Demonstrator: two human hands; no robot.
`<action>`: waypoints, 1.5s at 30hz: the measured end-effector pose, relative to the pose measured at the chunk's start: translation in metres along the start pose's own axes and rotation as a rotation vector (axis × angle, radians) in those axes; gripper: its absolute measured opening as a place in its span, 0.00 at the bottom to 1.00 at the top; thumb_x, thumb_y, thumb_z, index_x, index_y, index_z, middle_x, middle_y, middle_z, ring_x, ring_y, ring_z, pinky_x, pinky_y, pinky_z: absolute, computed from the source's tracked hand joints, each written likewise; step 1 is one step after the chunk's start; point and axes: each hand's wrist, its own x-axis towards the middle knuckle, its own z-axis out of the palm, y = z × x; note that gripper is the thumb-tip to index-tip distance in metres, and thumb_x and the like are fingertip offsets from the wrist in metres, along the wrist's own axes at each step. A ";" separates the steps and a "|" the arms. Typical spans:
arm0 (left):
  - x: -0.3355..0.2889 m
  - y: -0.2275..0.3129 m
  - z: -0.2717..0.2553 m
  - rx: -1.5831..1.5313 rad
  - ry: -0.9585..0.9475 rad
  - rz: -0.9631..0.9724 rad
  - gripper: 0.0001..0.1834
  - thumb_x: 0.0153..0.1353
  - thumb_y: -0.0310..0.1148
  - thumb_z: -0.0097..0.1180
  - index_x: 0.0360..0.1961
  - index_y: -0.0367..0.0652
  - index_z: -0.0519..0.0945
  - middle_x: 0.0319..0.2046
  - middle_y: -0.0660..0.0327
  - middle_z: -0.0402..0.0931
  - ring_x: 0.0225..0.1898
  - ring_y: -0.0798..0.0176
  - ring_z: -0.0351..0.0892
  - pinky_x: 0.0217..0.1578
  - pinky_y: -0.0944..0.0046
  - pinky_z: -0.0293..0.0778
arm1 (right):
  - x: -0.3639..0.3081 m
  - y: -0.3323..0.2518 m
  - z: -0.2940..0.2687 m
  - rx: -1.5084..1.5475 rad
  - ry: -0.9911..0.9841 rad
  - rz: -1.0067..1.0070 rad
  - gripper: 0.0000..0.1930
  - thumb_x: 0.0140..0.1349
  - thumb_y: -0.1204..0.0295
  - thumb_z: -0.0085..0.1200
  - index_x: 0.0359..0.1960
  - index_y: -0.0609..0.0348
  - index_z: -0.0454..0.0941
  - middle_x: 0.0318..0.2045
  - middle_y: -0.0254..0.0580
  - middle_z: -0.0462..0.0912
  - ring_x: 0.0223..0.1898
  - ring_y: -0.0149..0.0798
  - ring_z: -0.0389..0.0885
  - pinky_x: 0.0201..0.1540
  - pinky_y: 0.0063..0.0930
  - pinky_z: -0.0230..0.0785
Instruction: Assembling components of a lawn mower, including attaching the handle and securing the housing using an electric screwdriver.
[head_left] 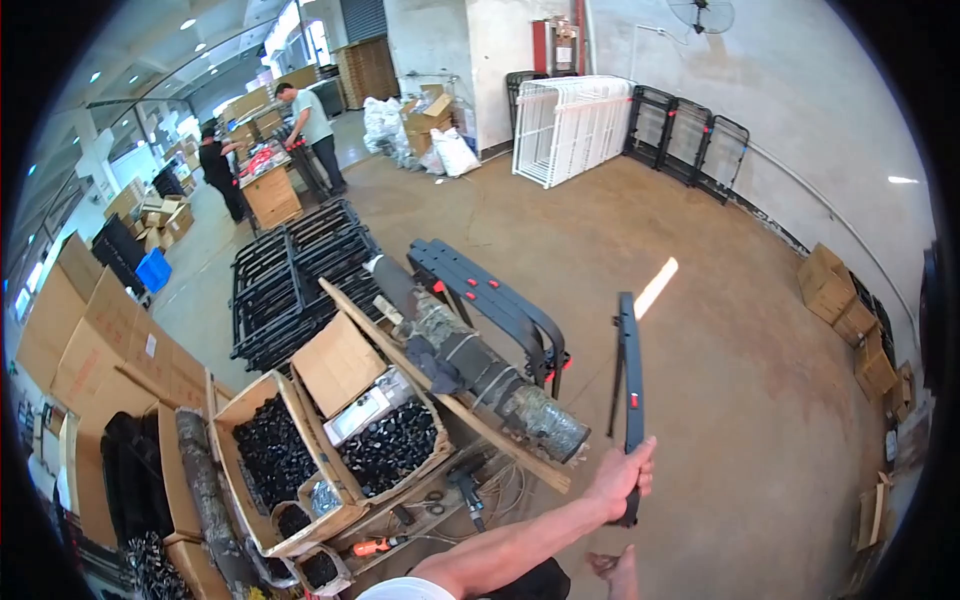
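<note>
L hand (pixel 620 480) was closed round the lower part of a slim blk frame (pixel 632 370), held up roughly vert., top end pointing away, w/ a small red piece on its side. Frame was over the brown floor (pixel 740 430), to the R of the counter (pixel 425 528); a bright light streak showed just beside its upper end. R hand (pixel 612 568) was low, nr the bottom edge, below the L hand & apart from the frame, fingers loosely spread, nothing seen in it.

On the counter: a cordless drill (pixel 468 495), an orange-handled tool (pixel 376 546), & cables. L of these, two open ctns side by side, L ctn (pixel 228 412) & R ctn (pixel 447 455), both w/ lots of small blk parts; a flat cardboard pc (pixel 337 365) lay over the far end of the R one. A long wrapped roll (pixel 470 350) ran diag. beyond them. Farther out: curved dk rails (pixel 490 295), stacked blk frames (pixel 300 285), white frames (pixel 570 130) nr the wall, plus two co-workers (pixel 315 130) standing far L.
</note>
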 end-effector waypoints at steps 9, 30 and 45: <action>-0.184 0.077 -0.135 0.181 -0.144 -0.152 0.15 0.75 0.40 0.62 0.35 0.51 0.68 0.18 0.75 0.57 0.15 0.77 0.56 0.17 0.69 0.52 | -0.014 0.028 0.088 0.496 0.454 -0.153 0.34 0.68 0.32 0.44 0.40 0.57 0.75 0.32 0.39 0.83 0.35 0.41 0.83 0.38 0.37 0.75; -0.683 0.001 -0.644 0.032 1.531 0.763 0.10 0.69 0.35 0.64 0.33 0.40 0.84 0.23 0.71 0.75 0.25 0.76 0.69 0.26 0.68 0.65 | -0.124 0.002 0.505 -0.508 -0.183 -0.733 0.10 0.75 0.64 0.55 0.34 0.49 0.72 0.26 0.27 0.72 0.29 0.29 0.72 0.35 0.29 0.69; -0.686 -0.020 -0.662 0.870 2.032 0.409 0.23 0.68 0.35 0.61 0.60 0.33 0.81 0.51 0.45 0.81 0.53 0.42 0.80 0.58 0.50 0.73 | -0.018 0.078 0.425 -0.593 0.012 -0.311 0.14 0.55 0.84 0.49 0.42 0.63 0.81 0.37 0.46 0.87 0.40 0.44 0.88 0.41 0.40 0.80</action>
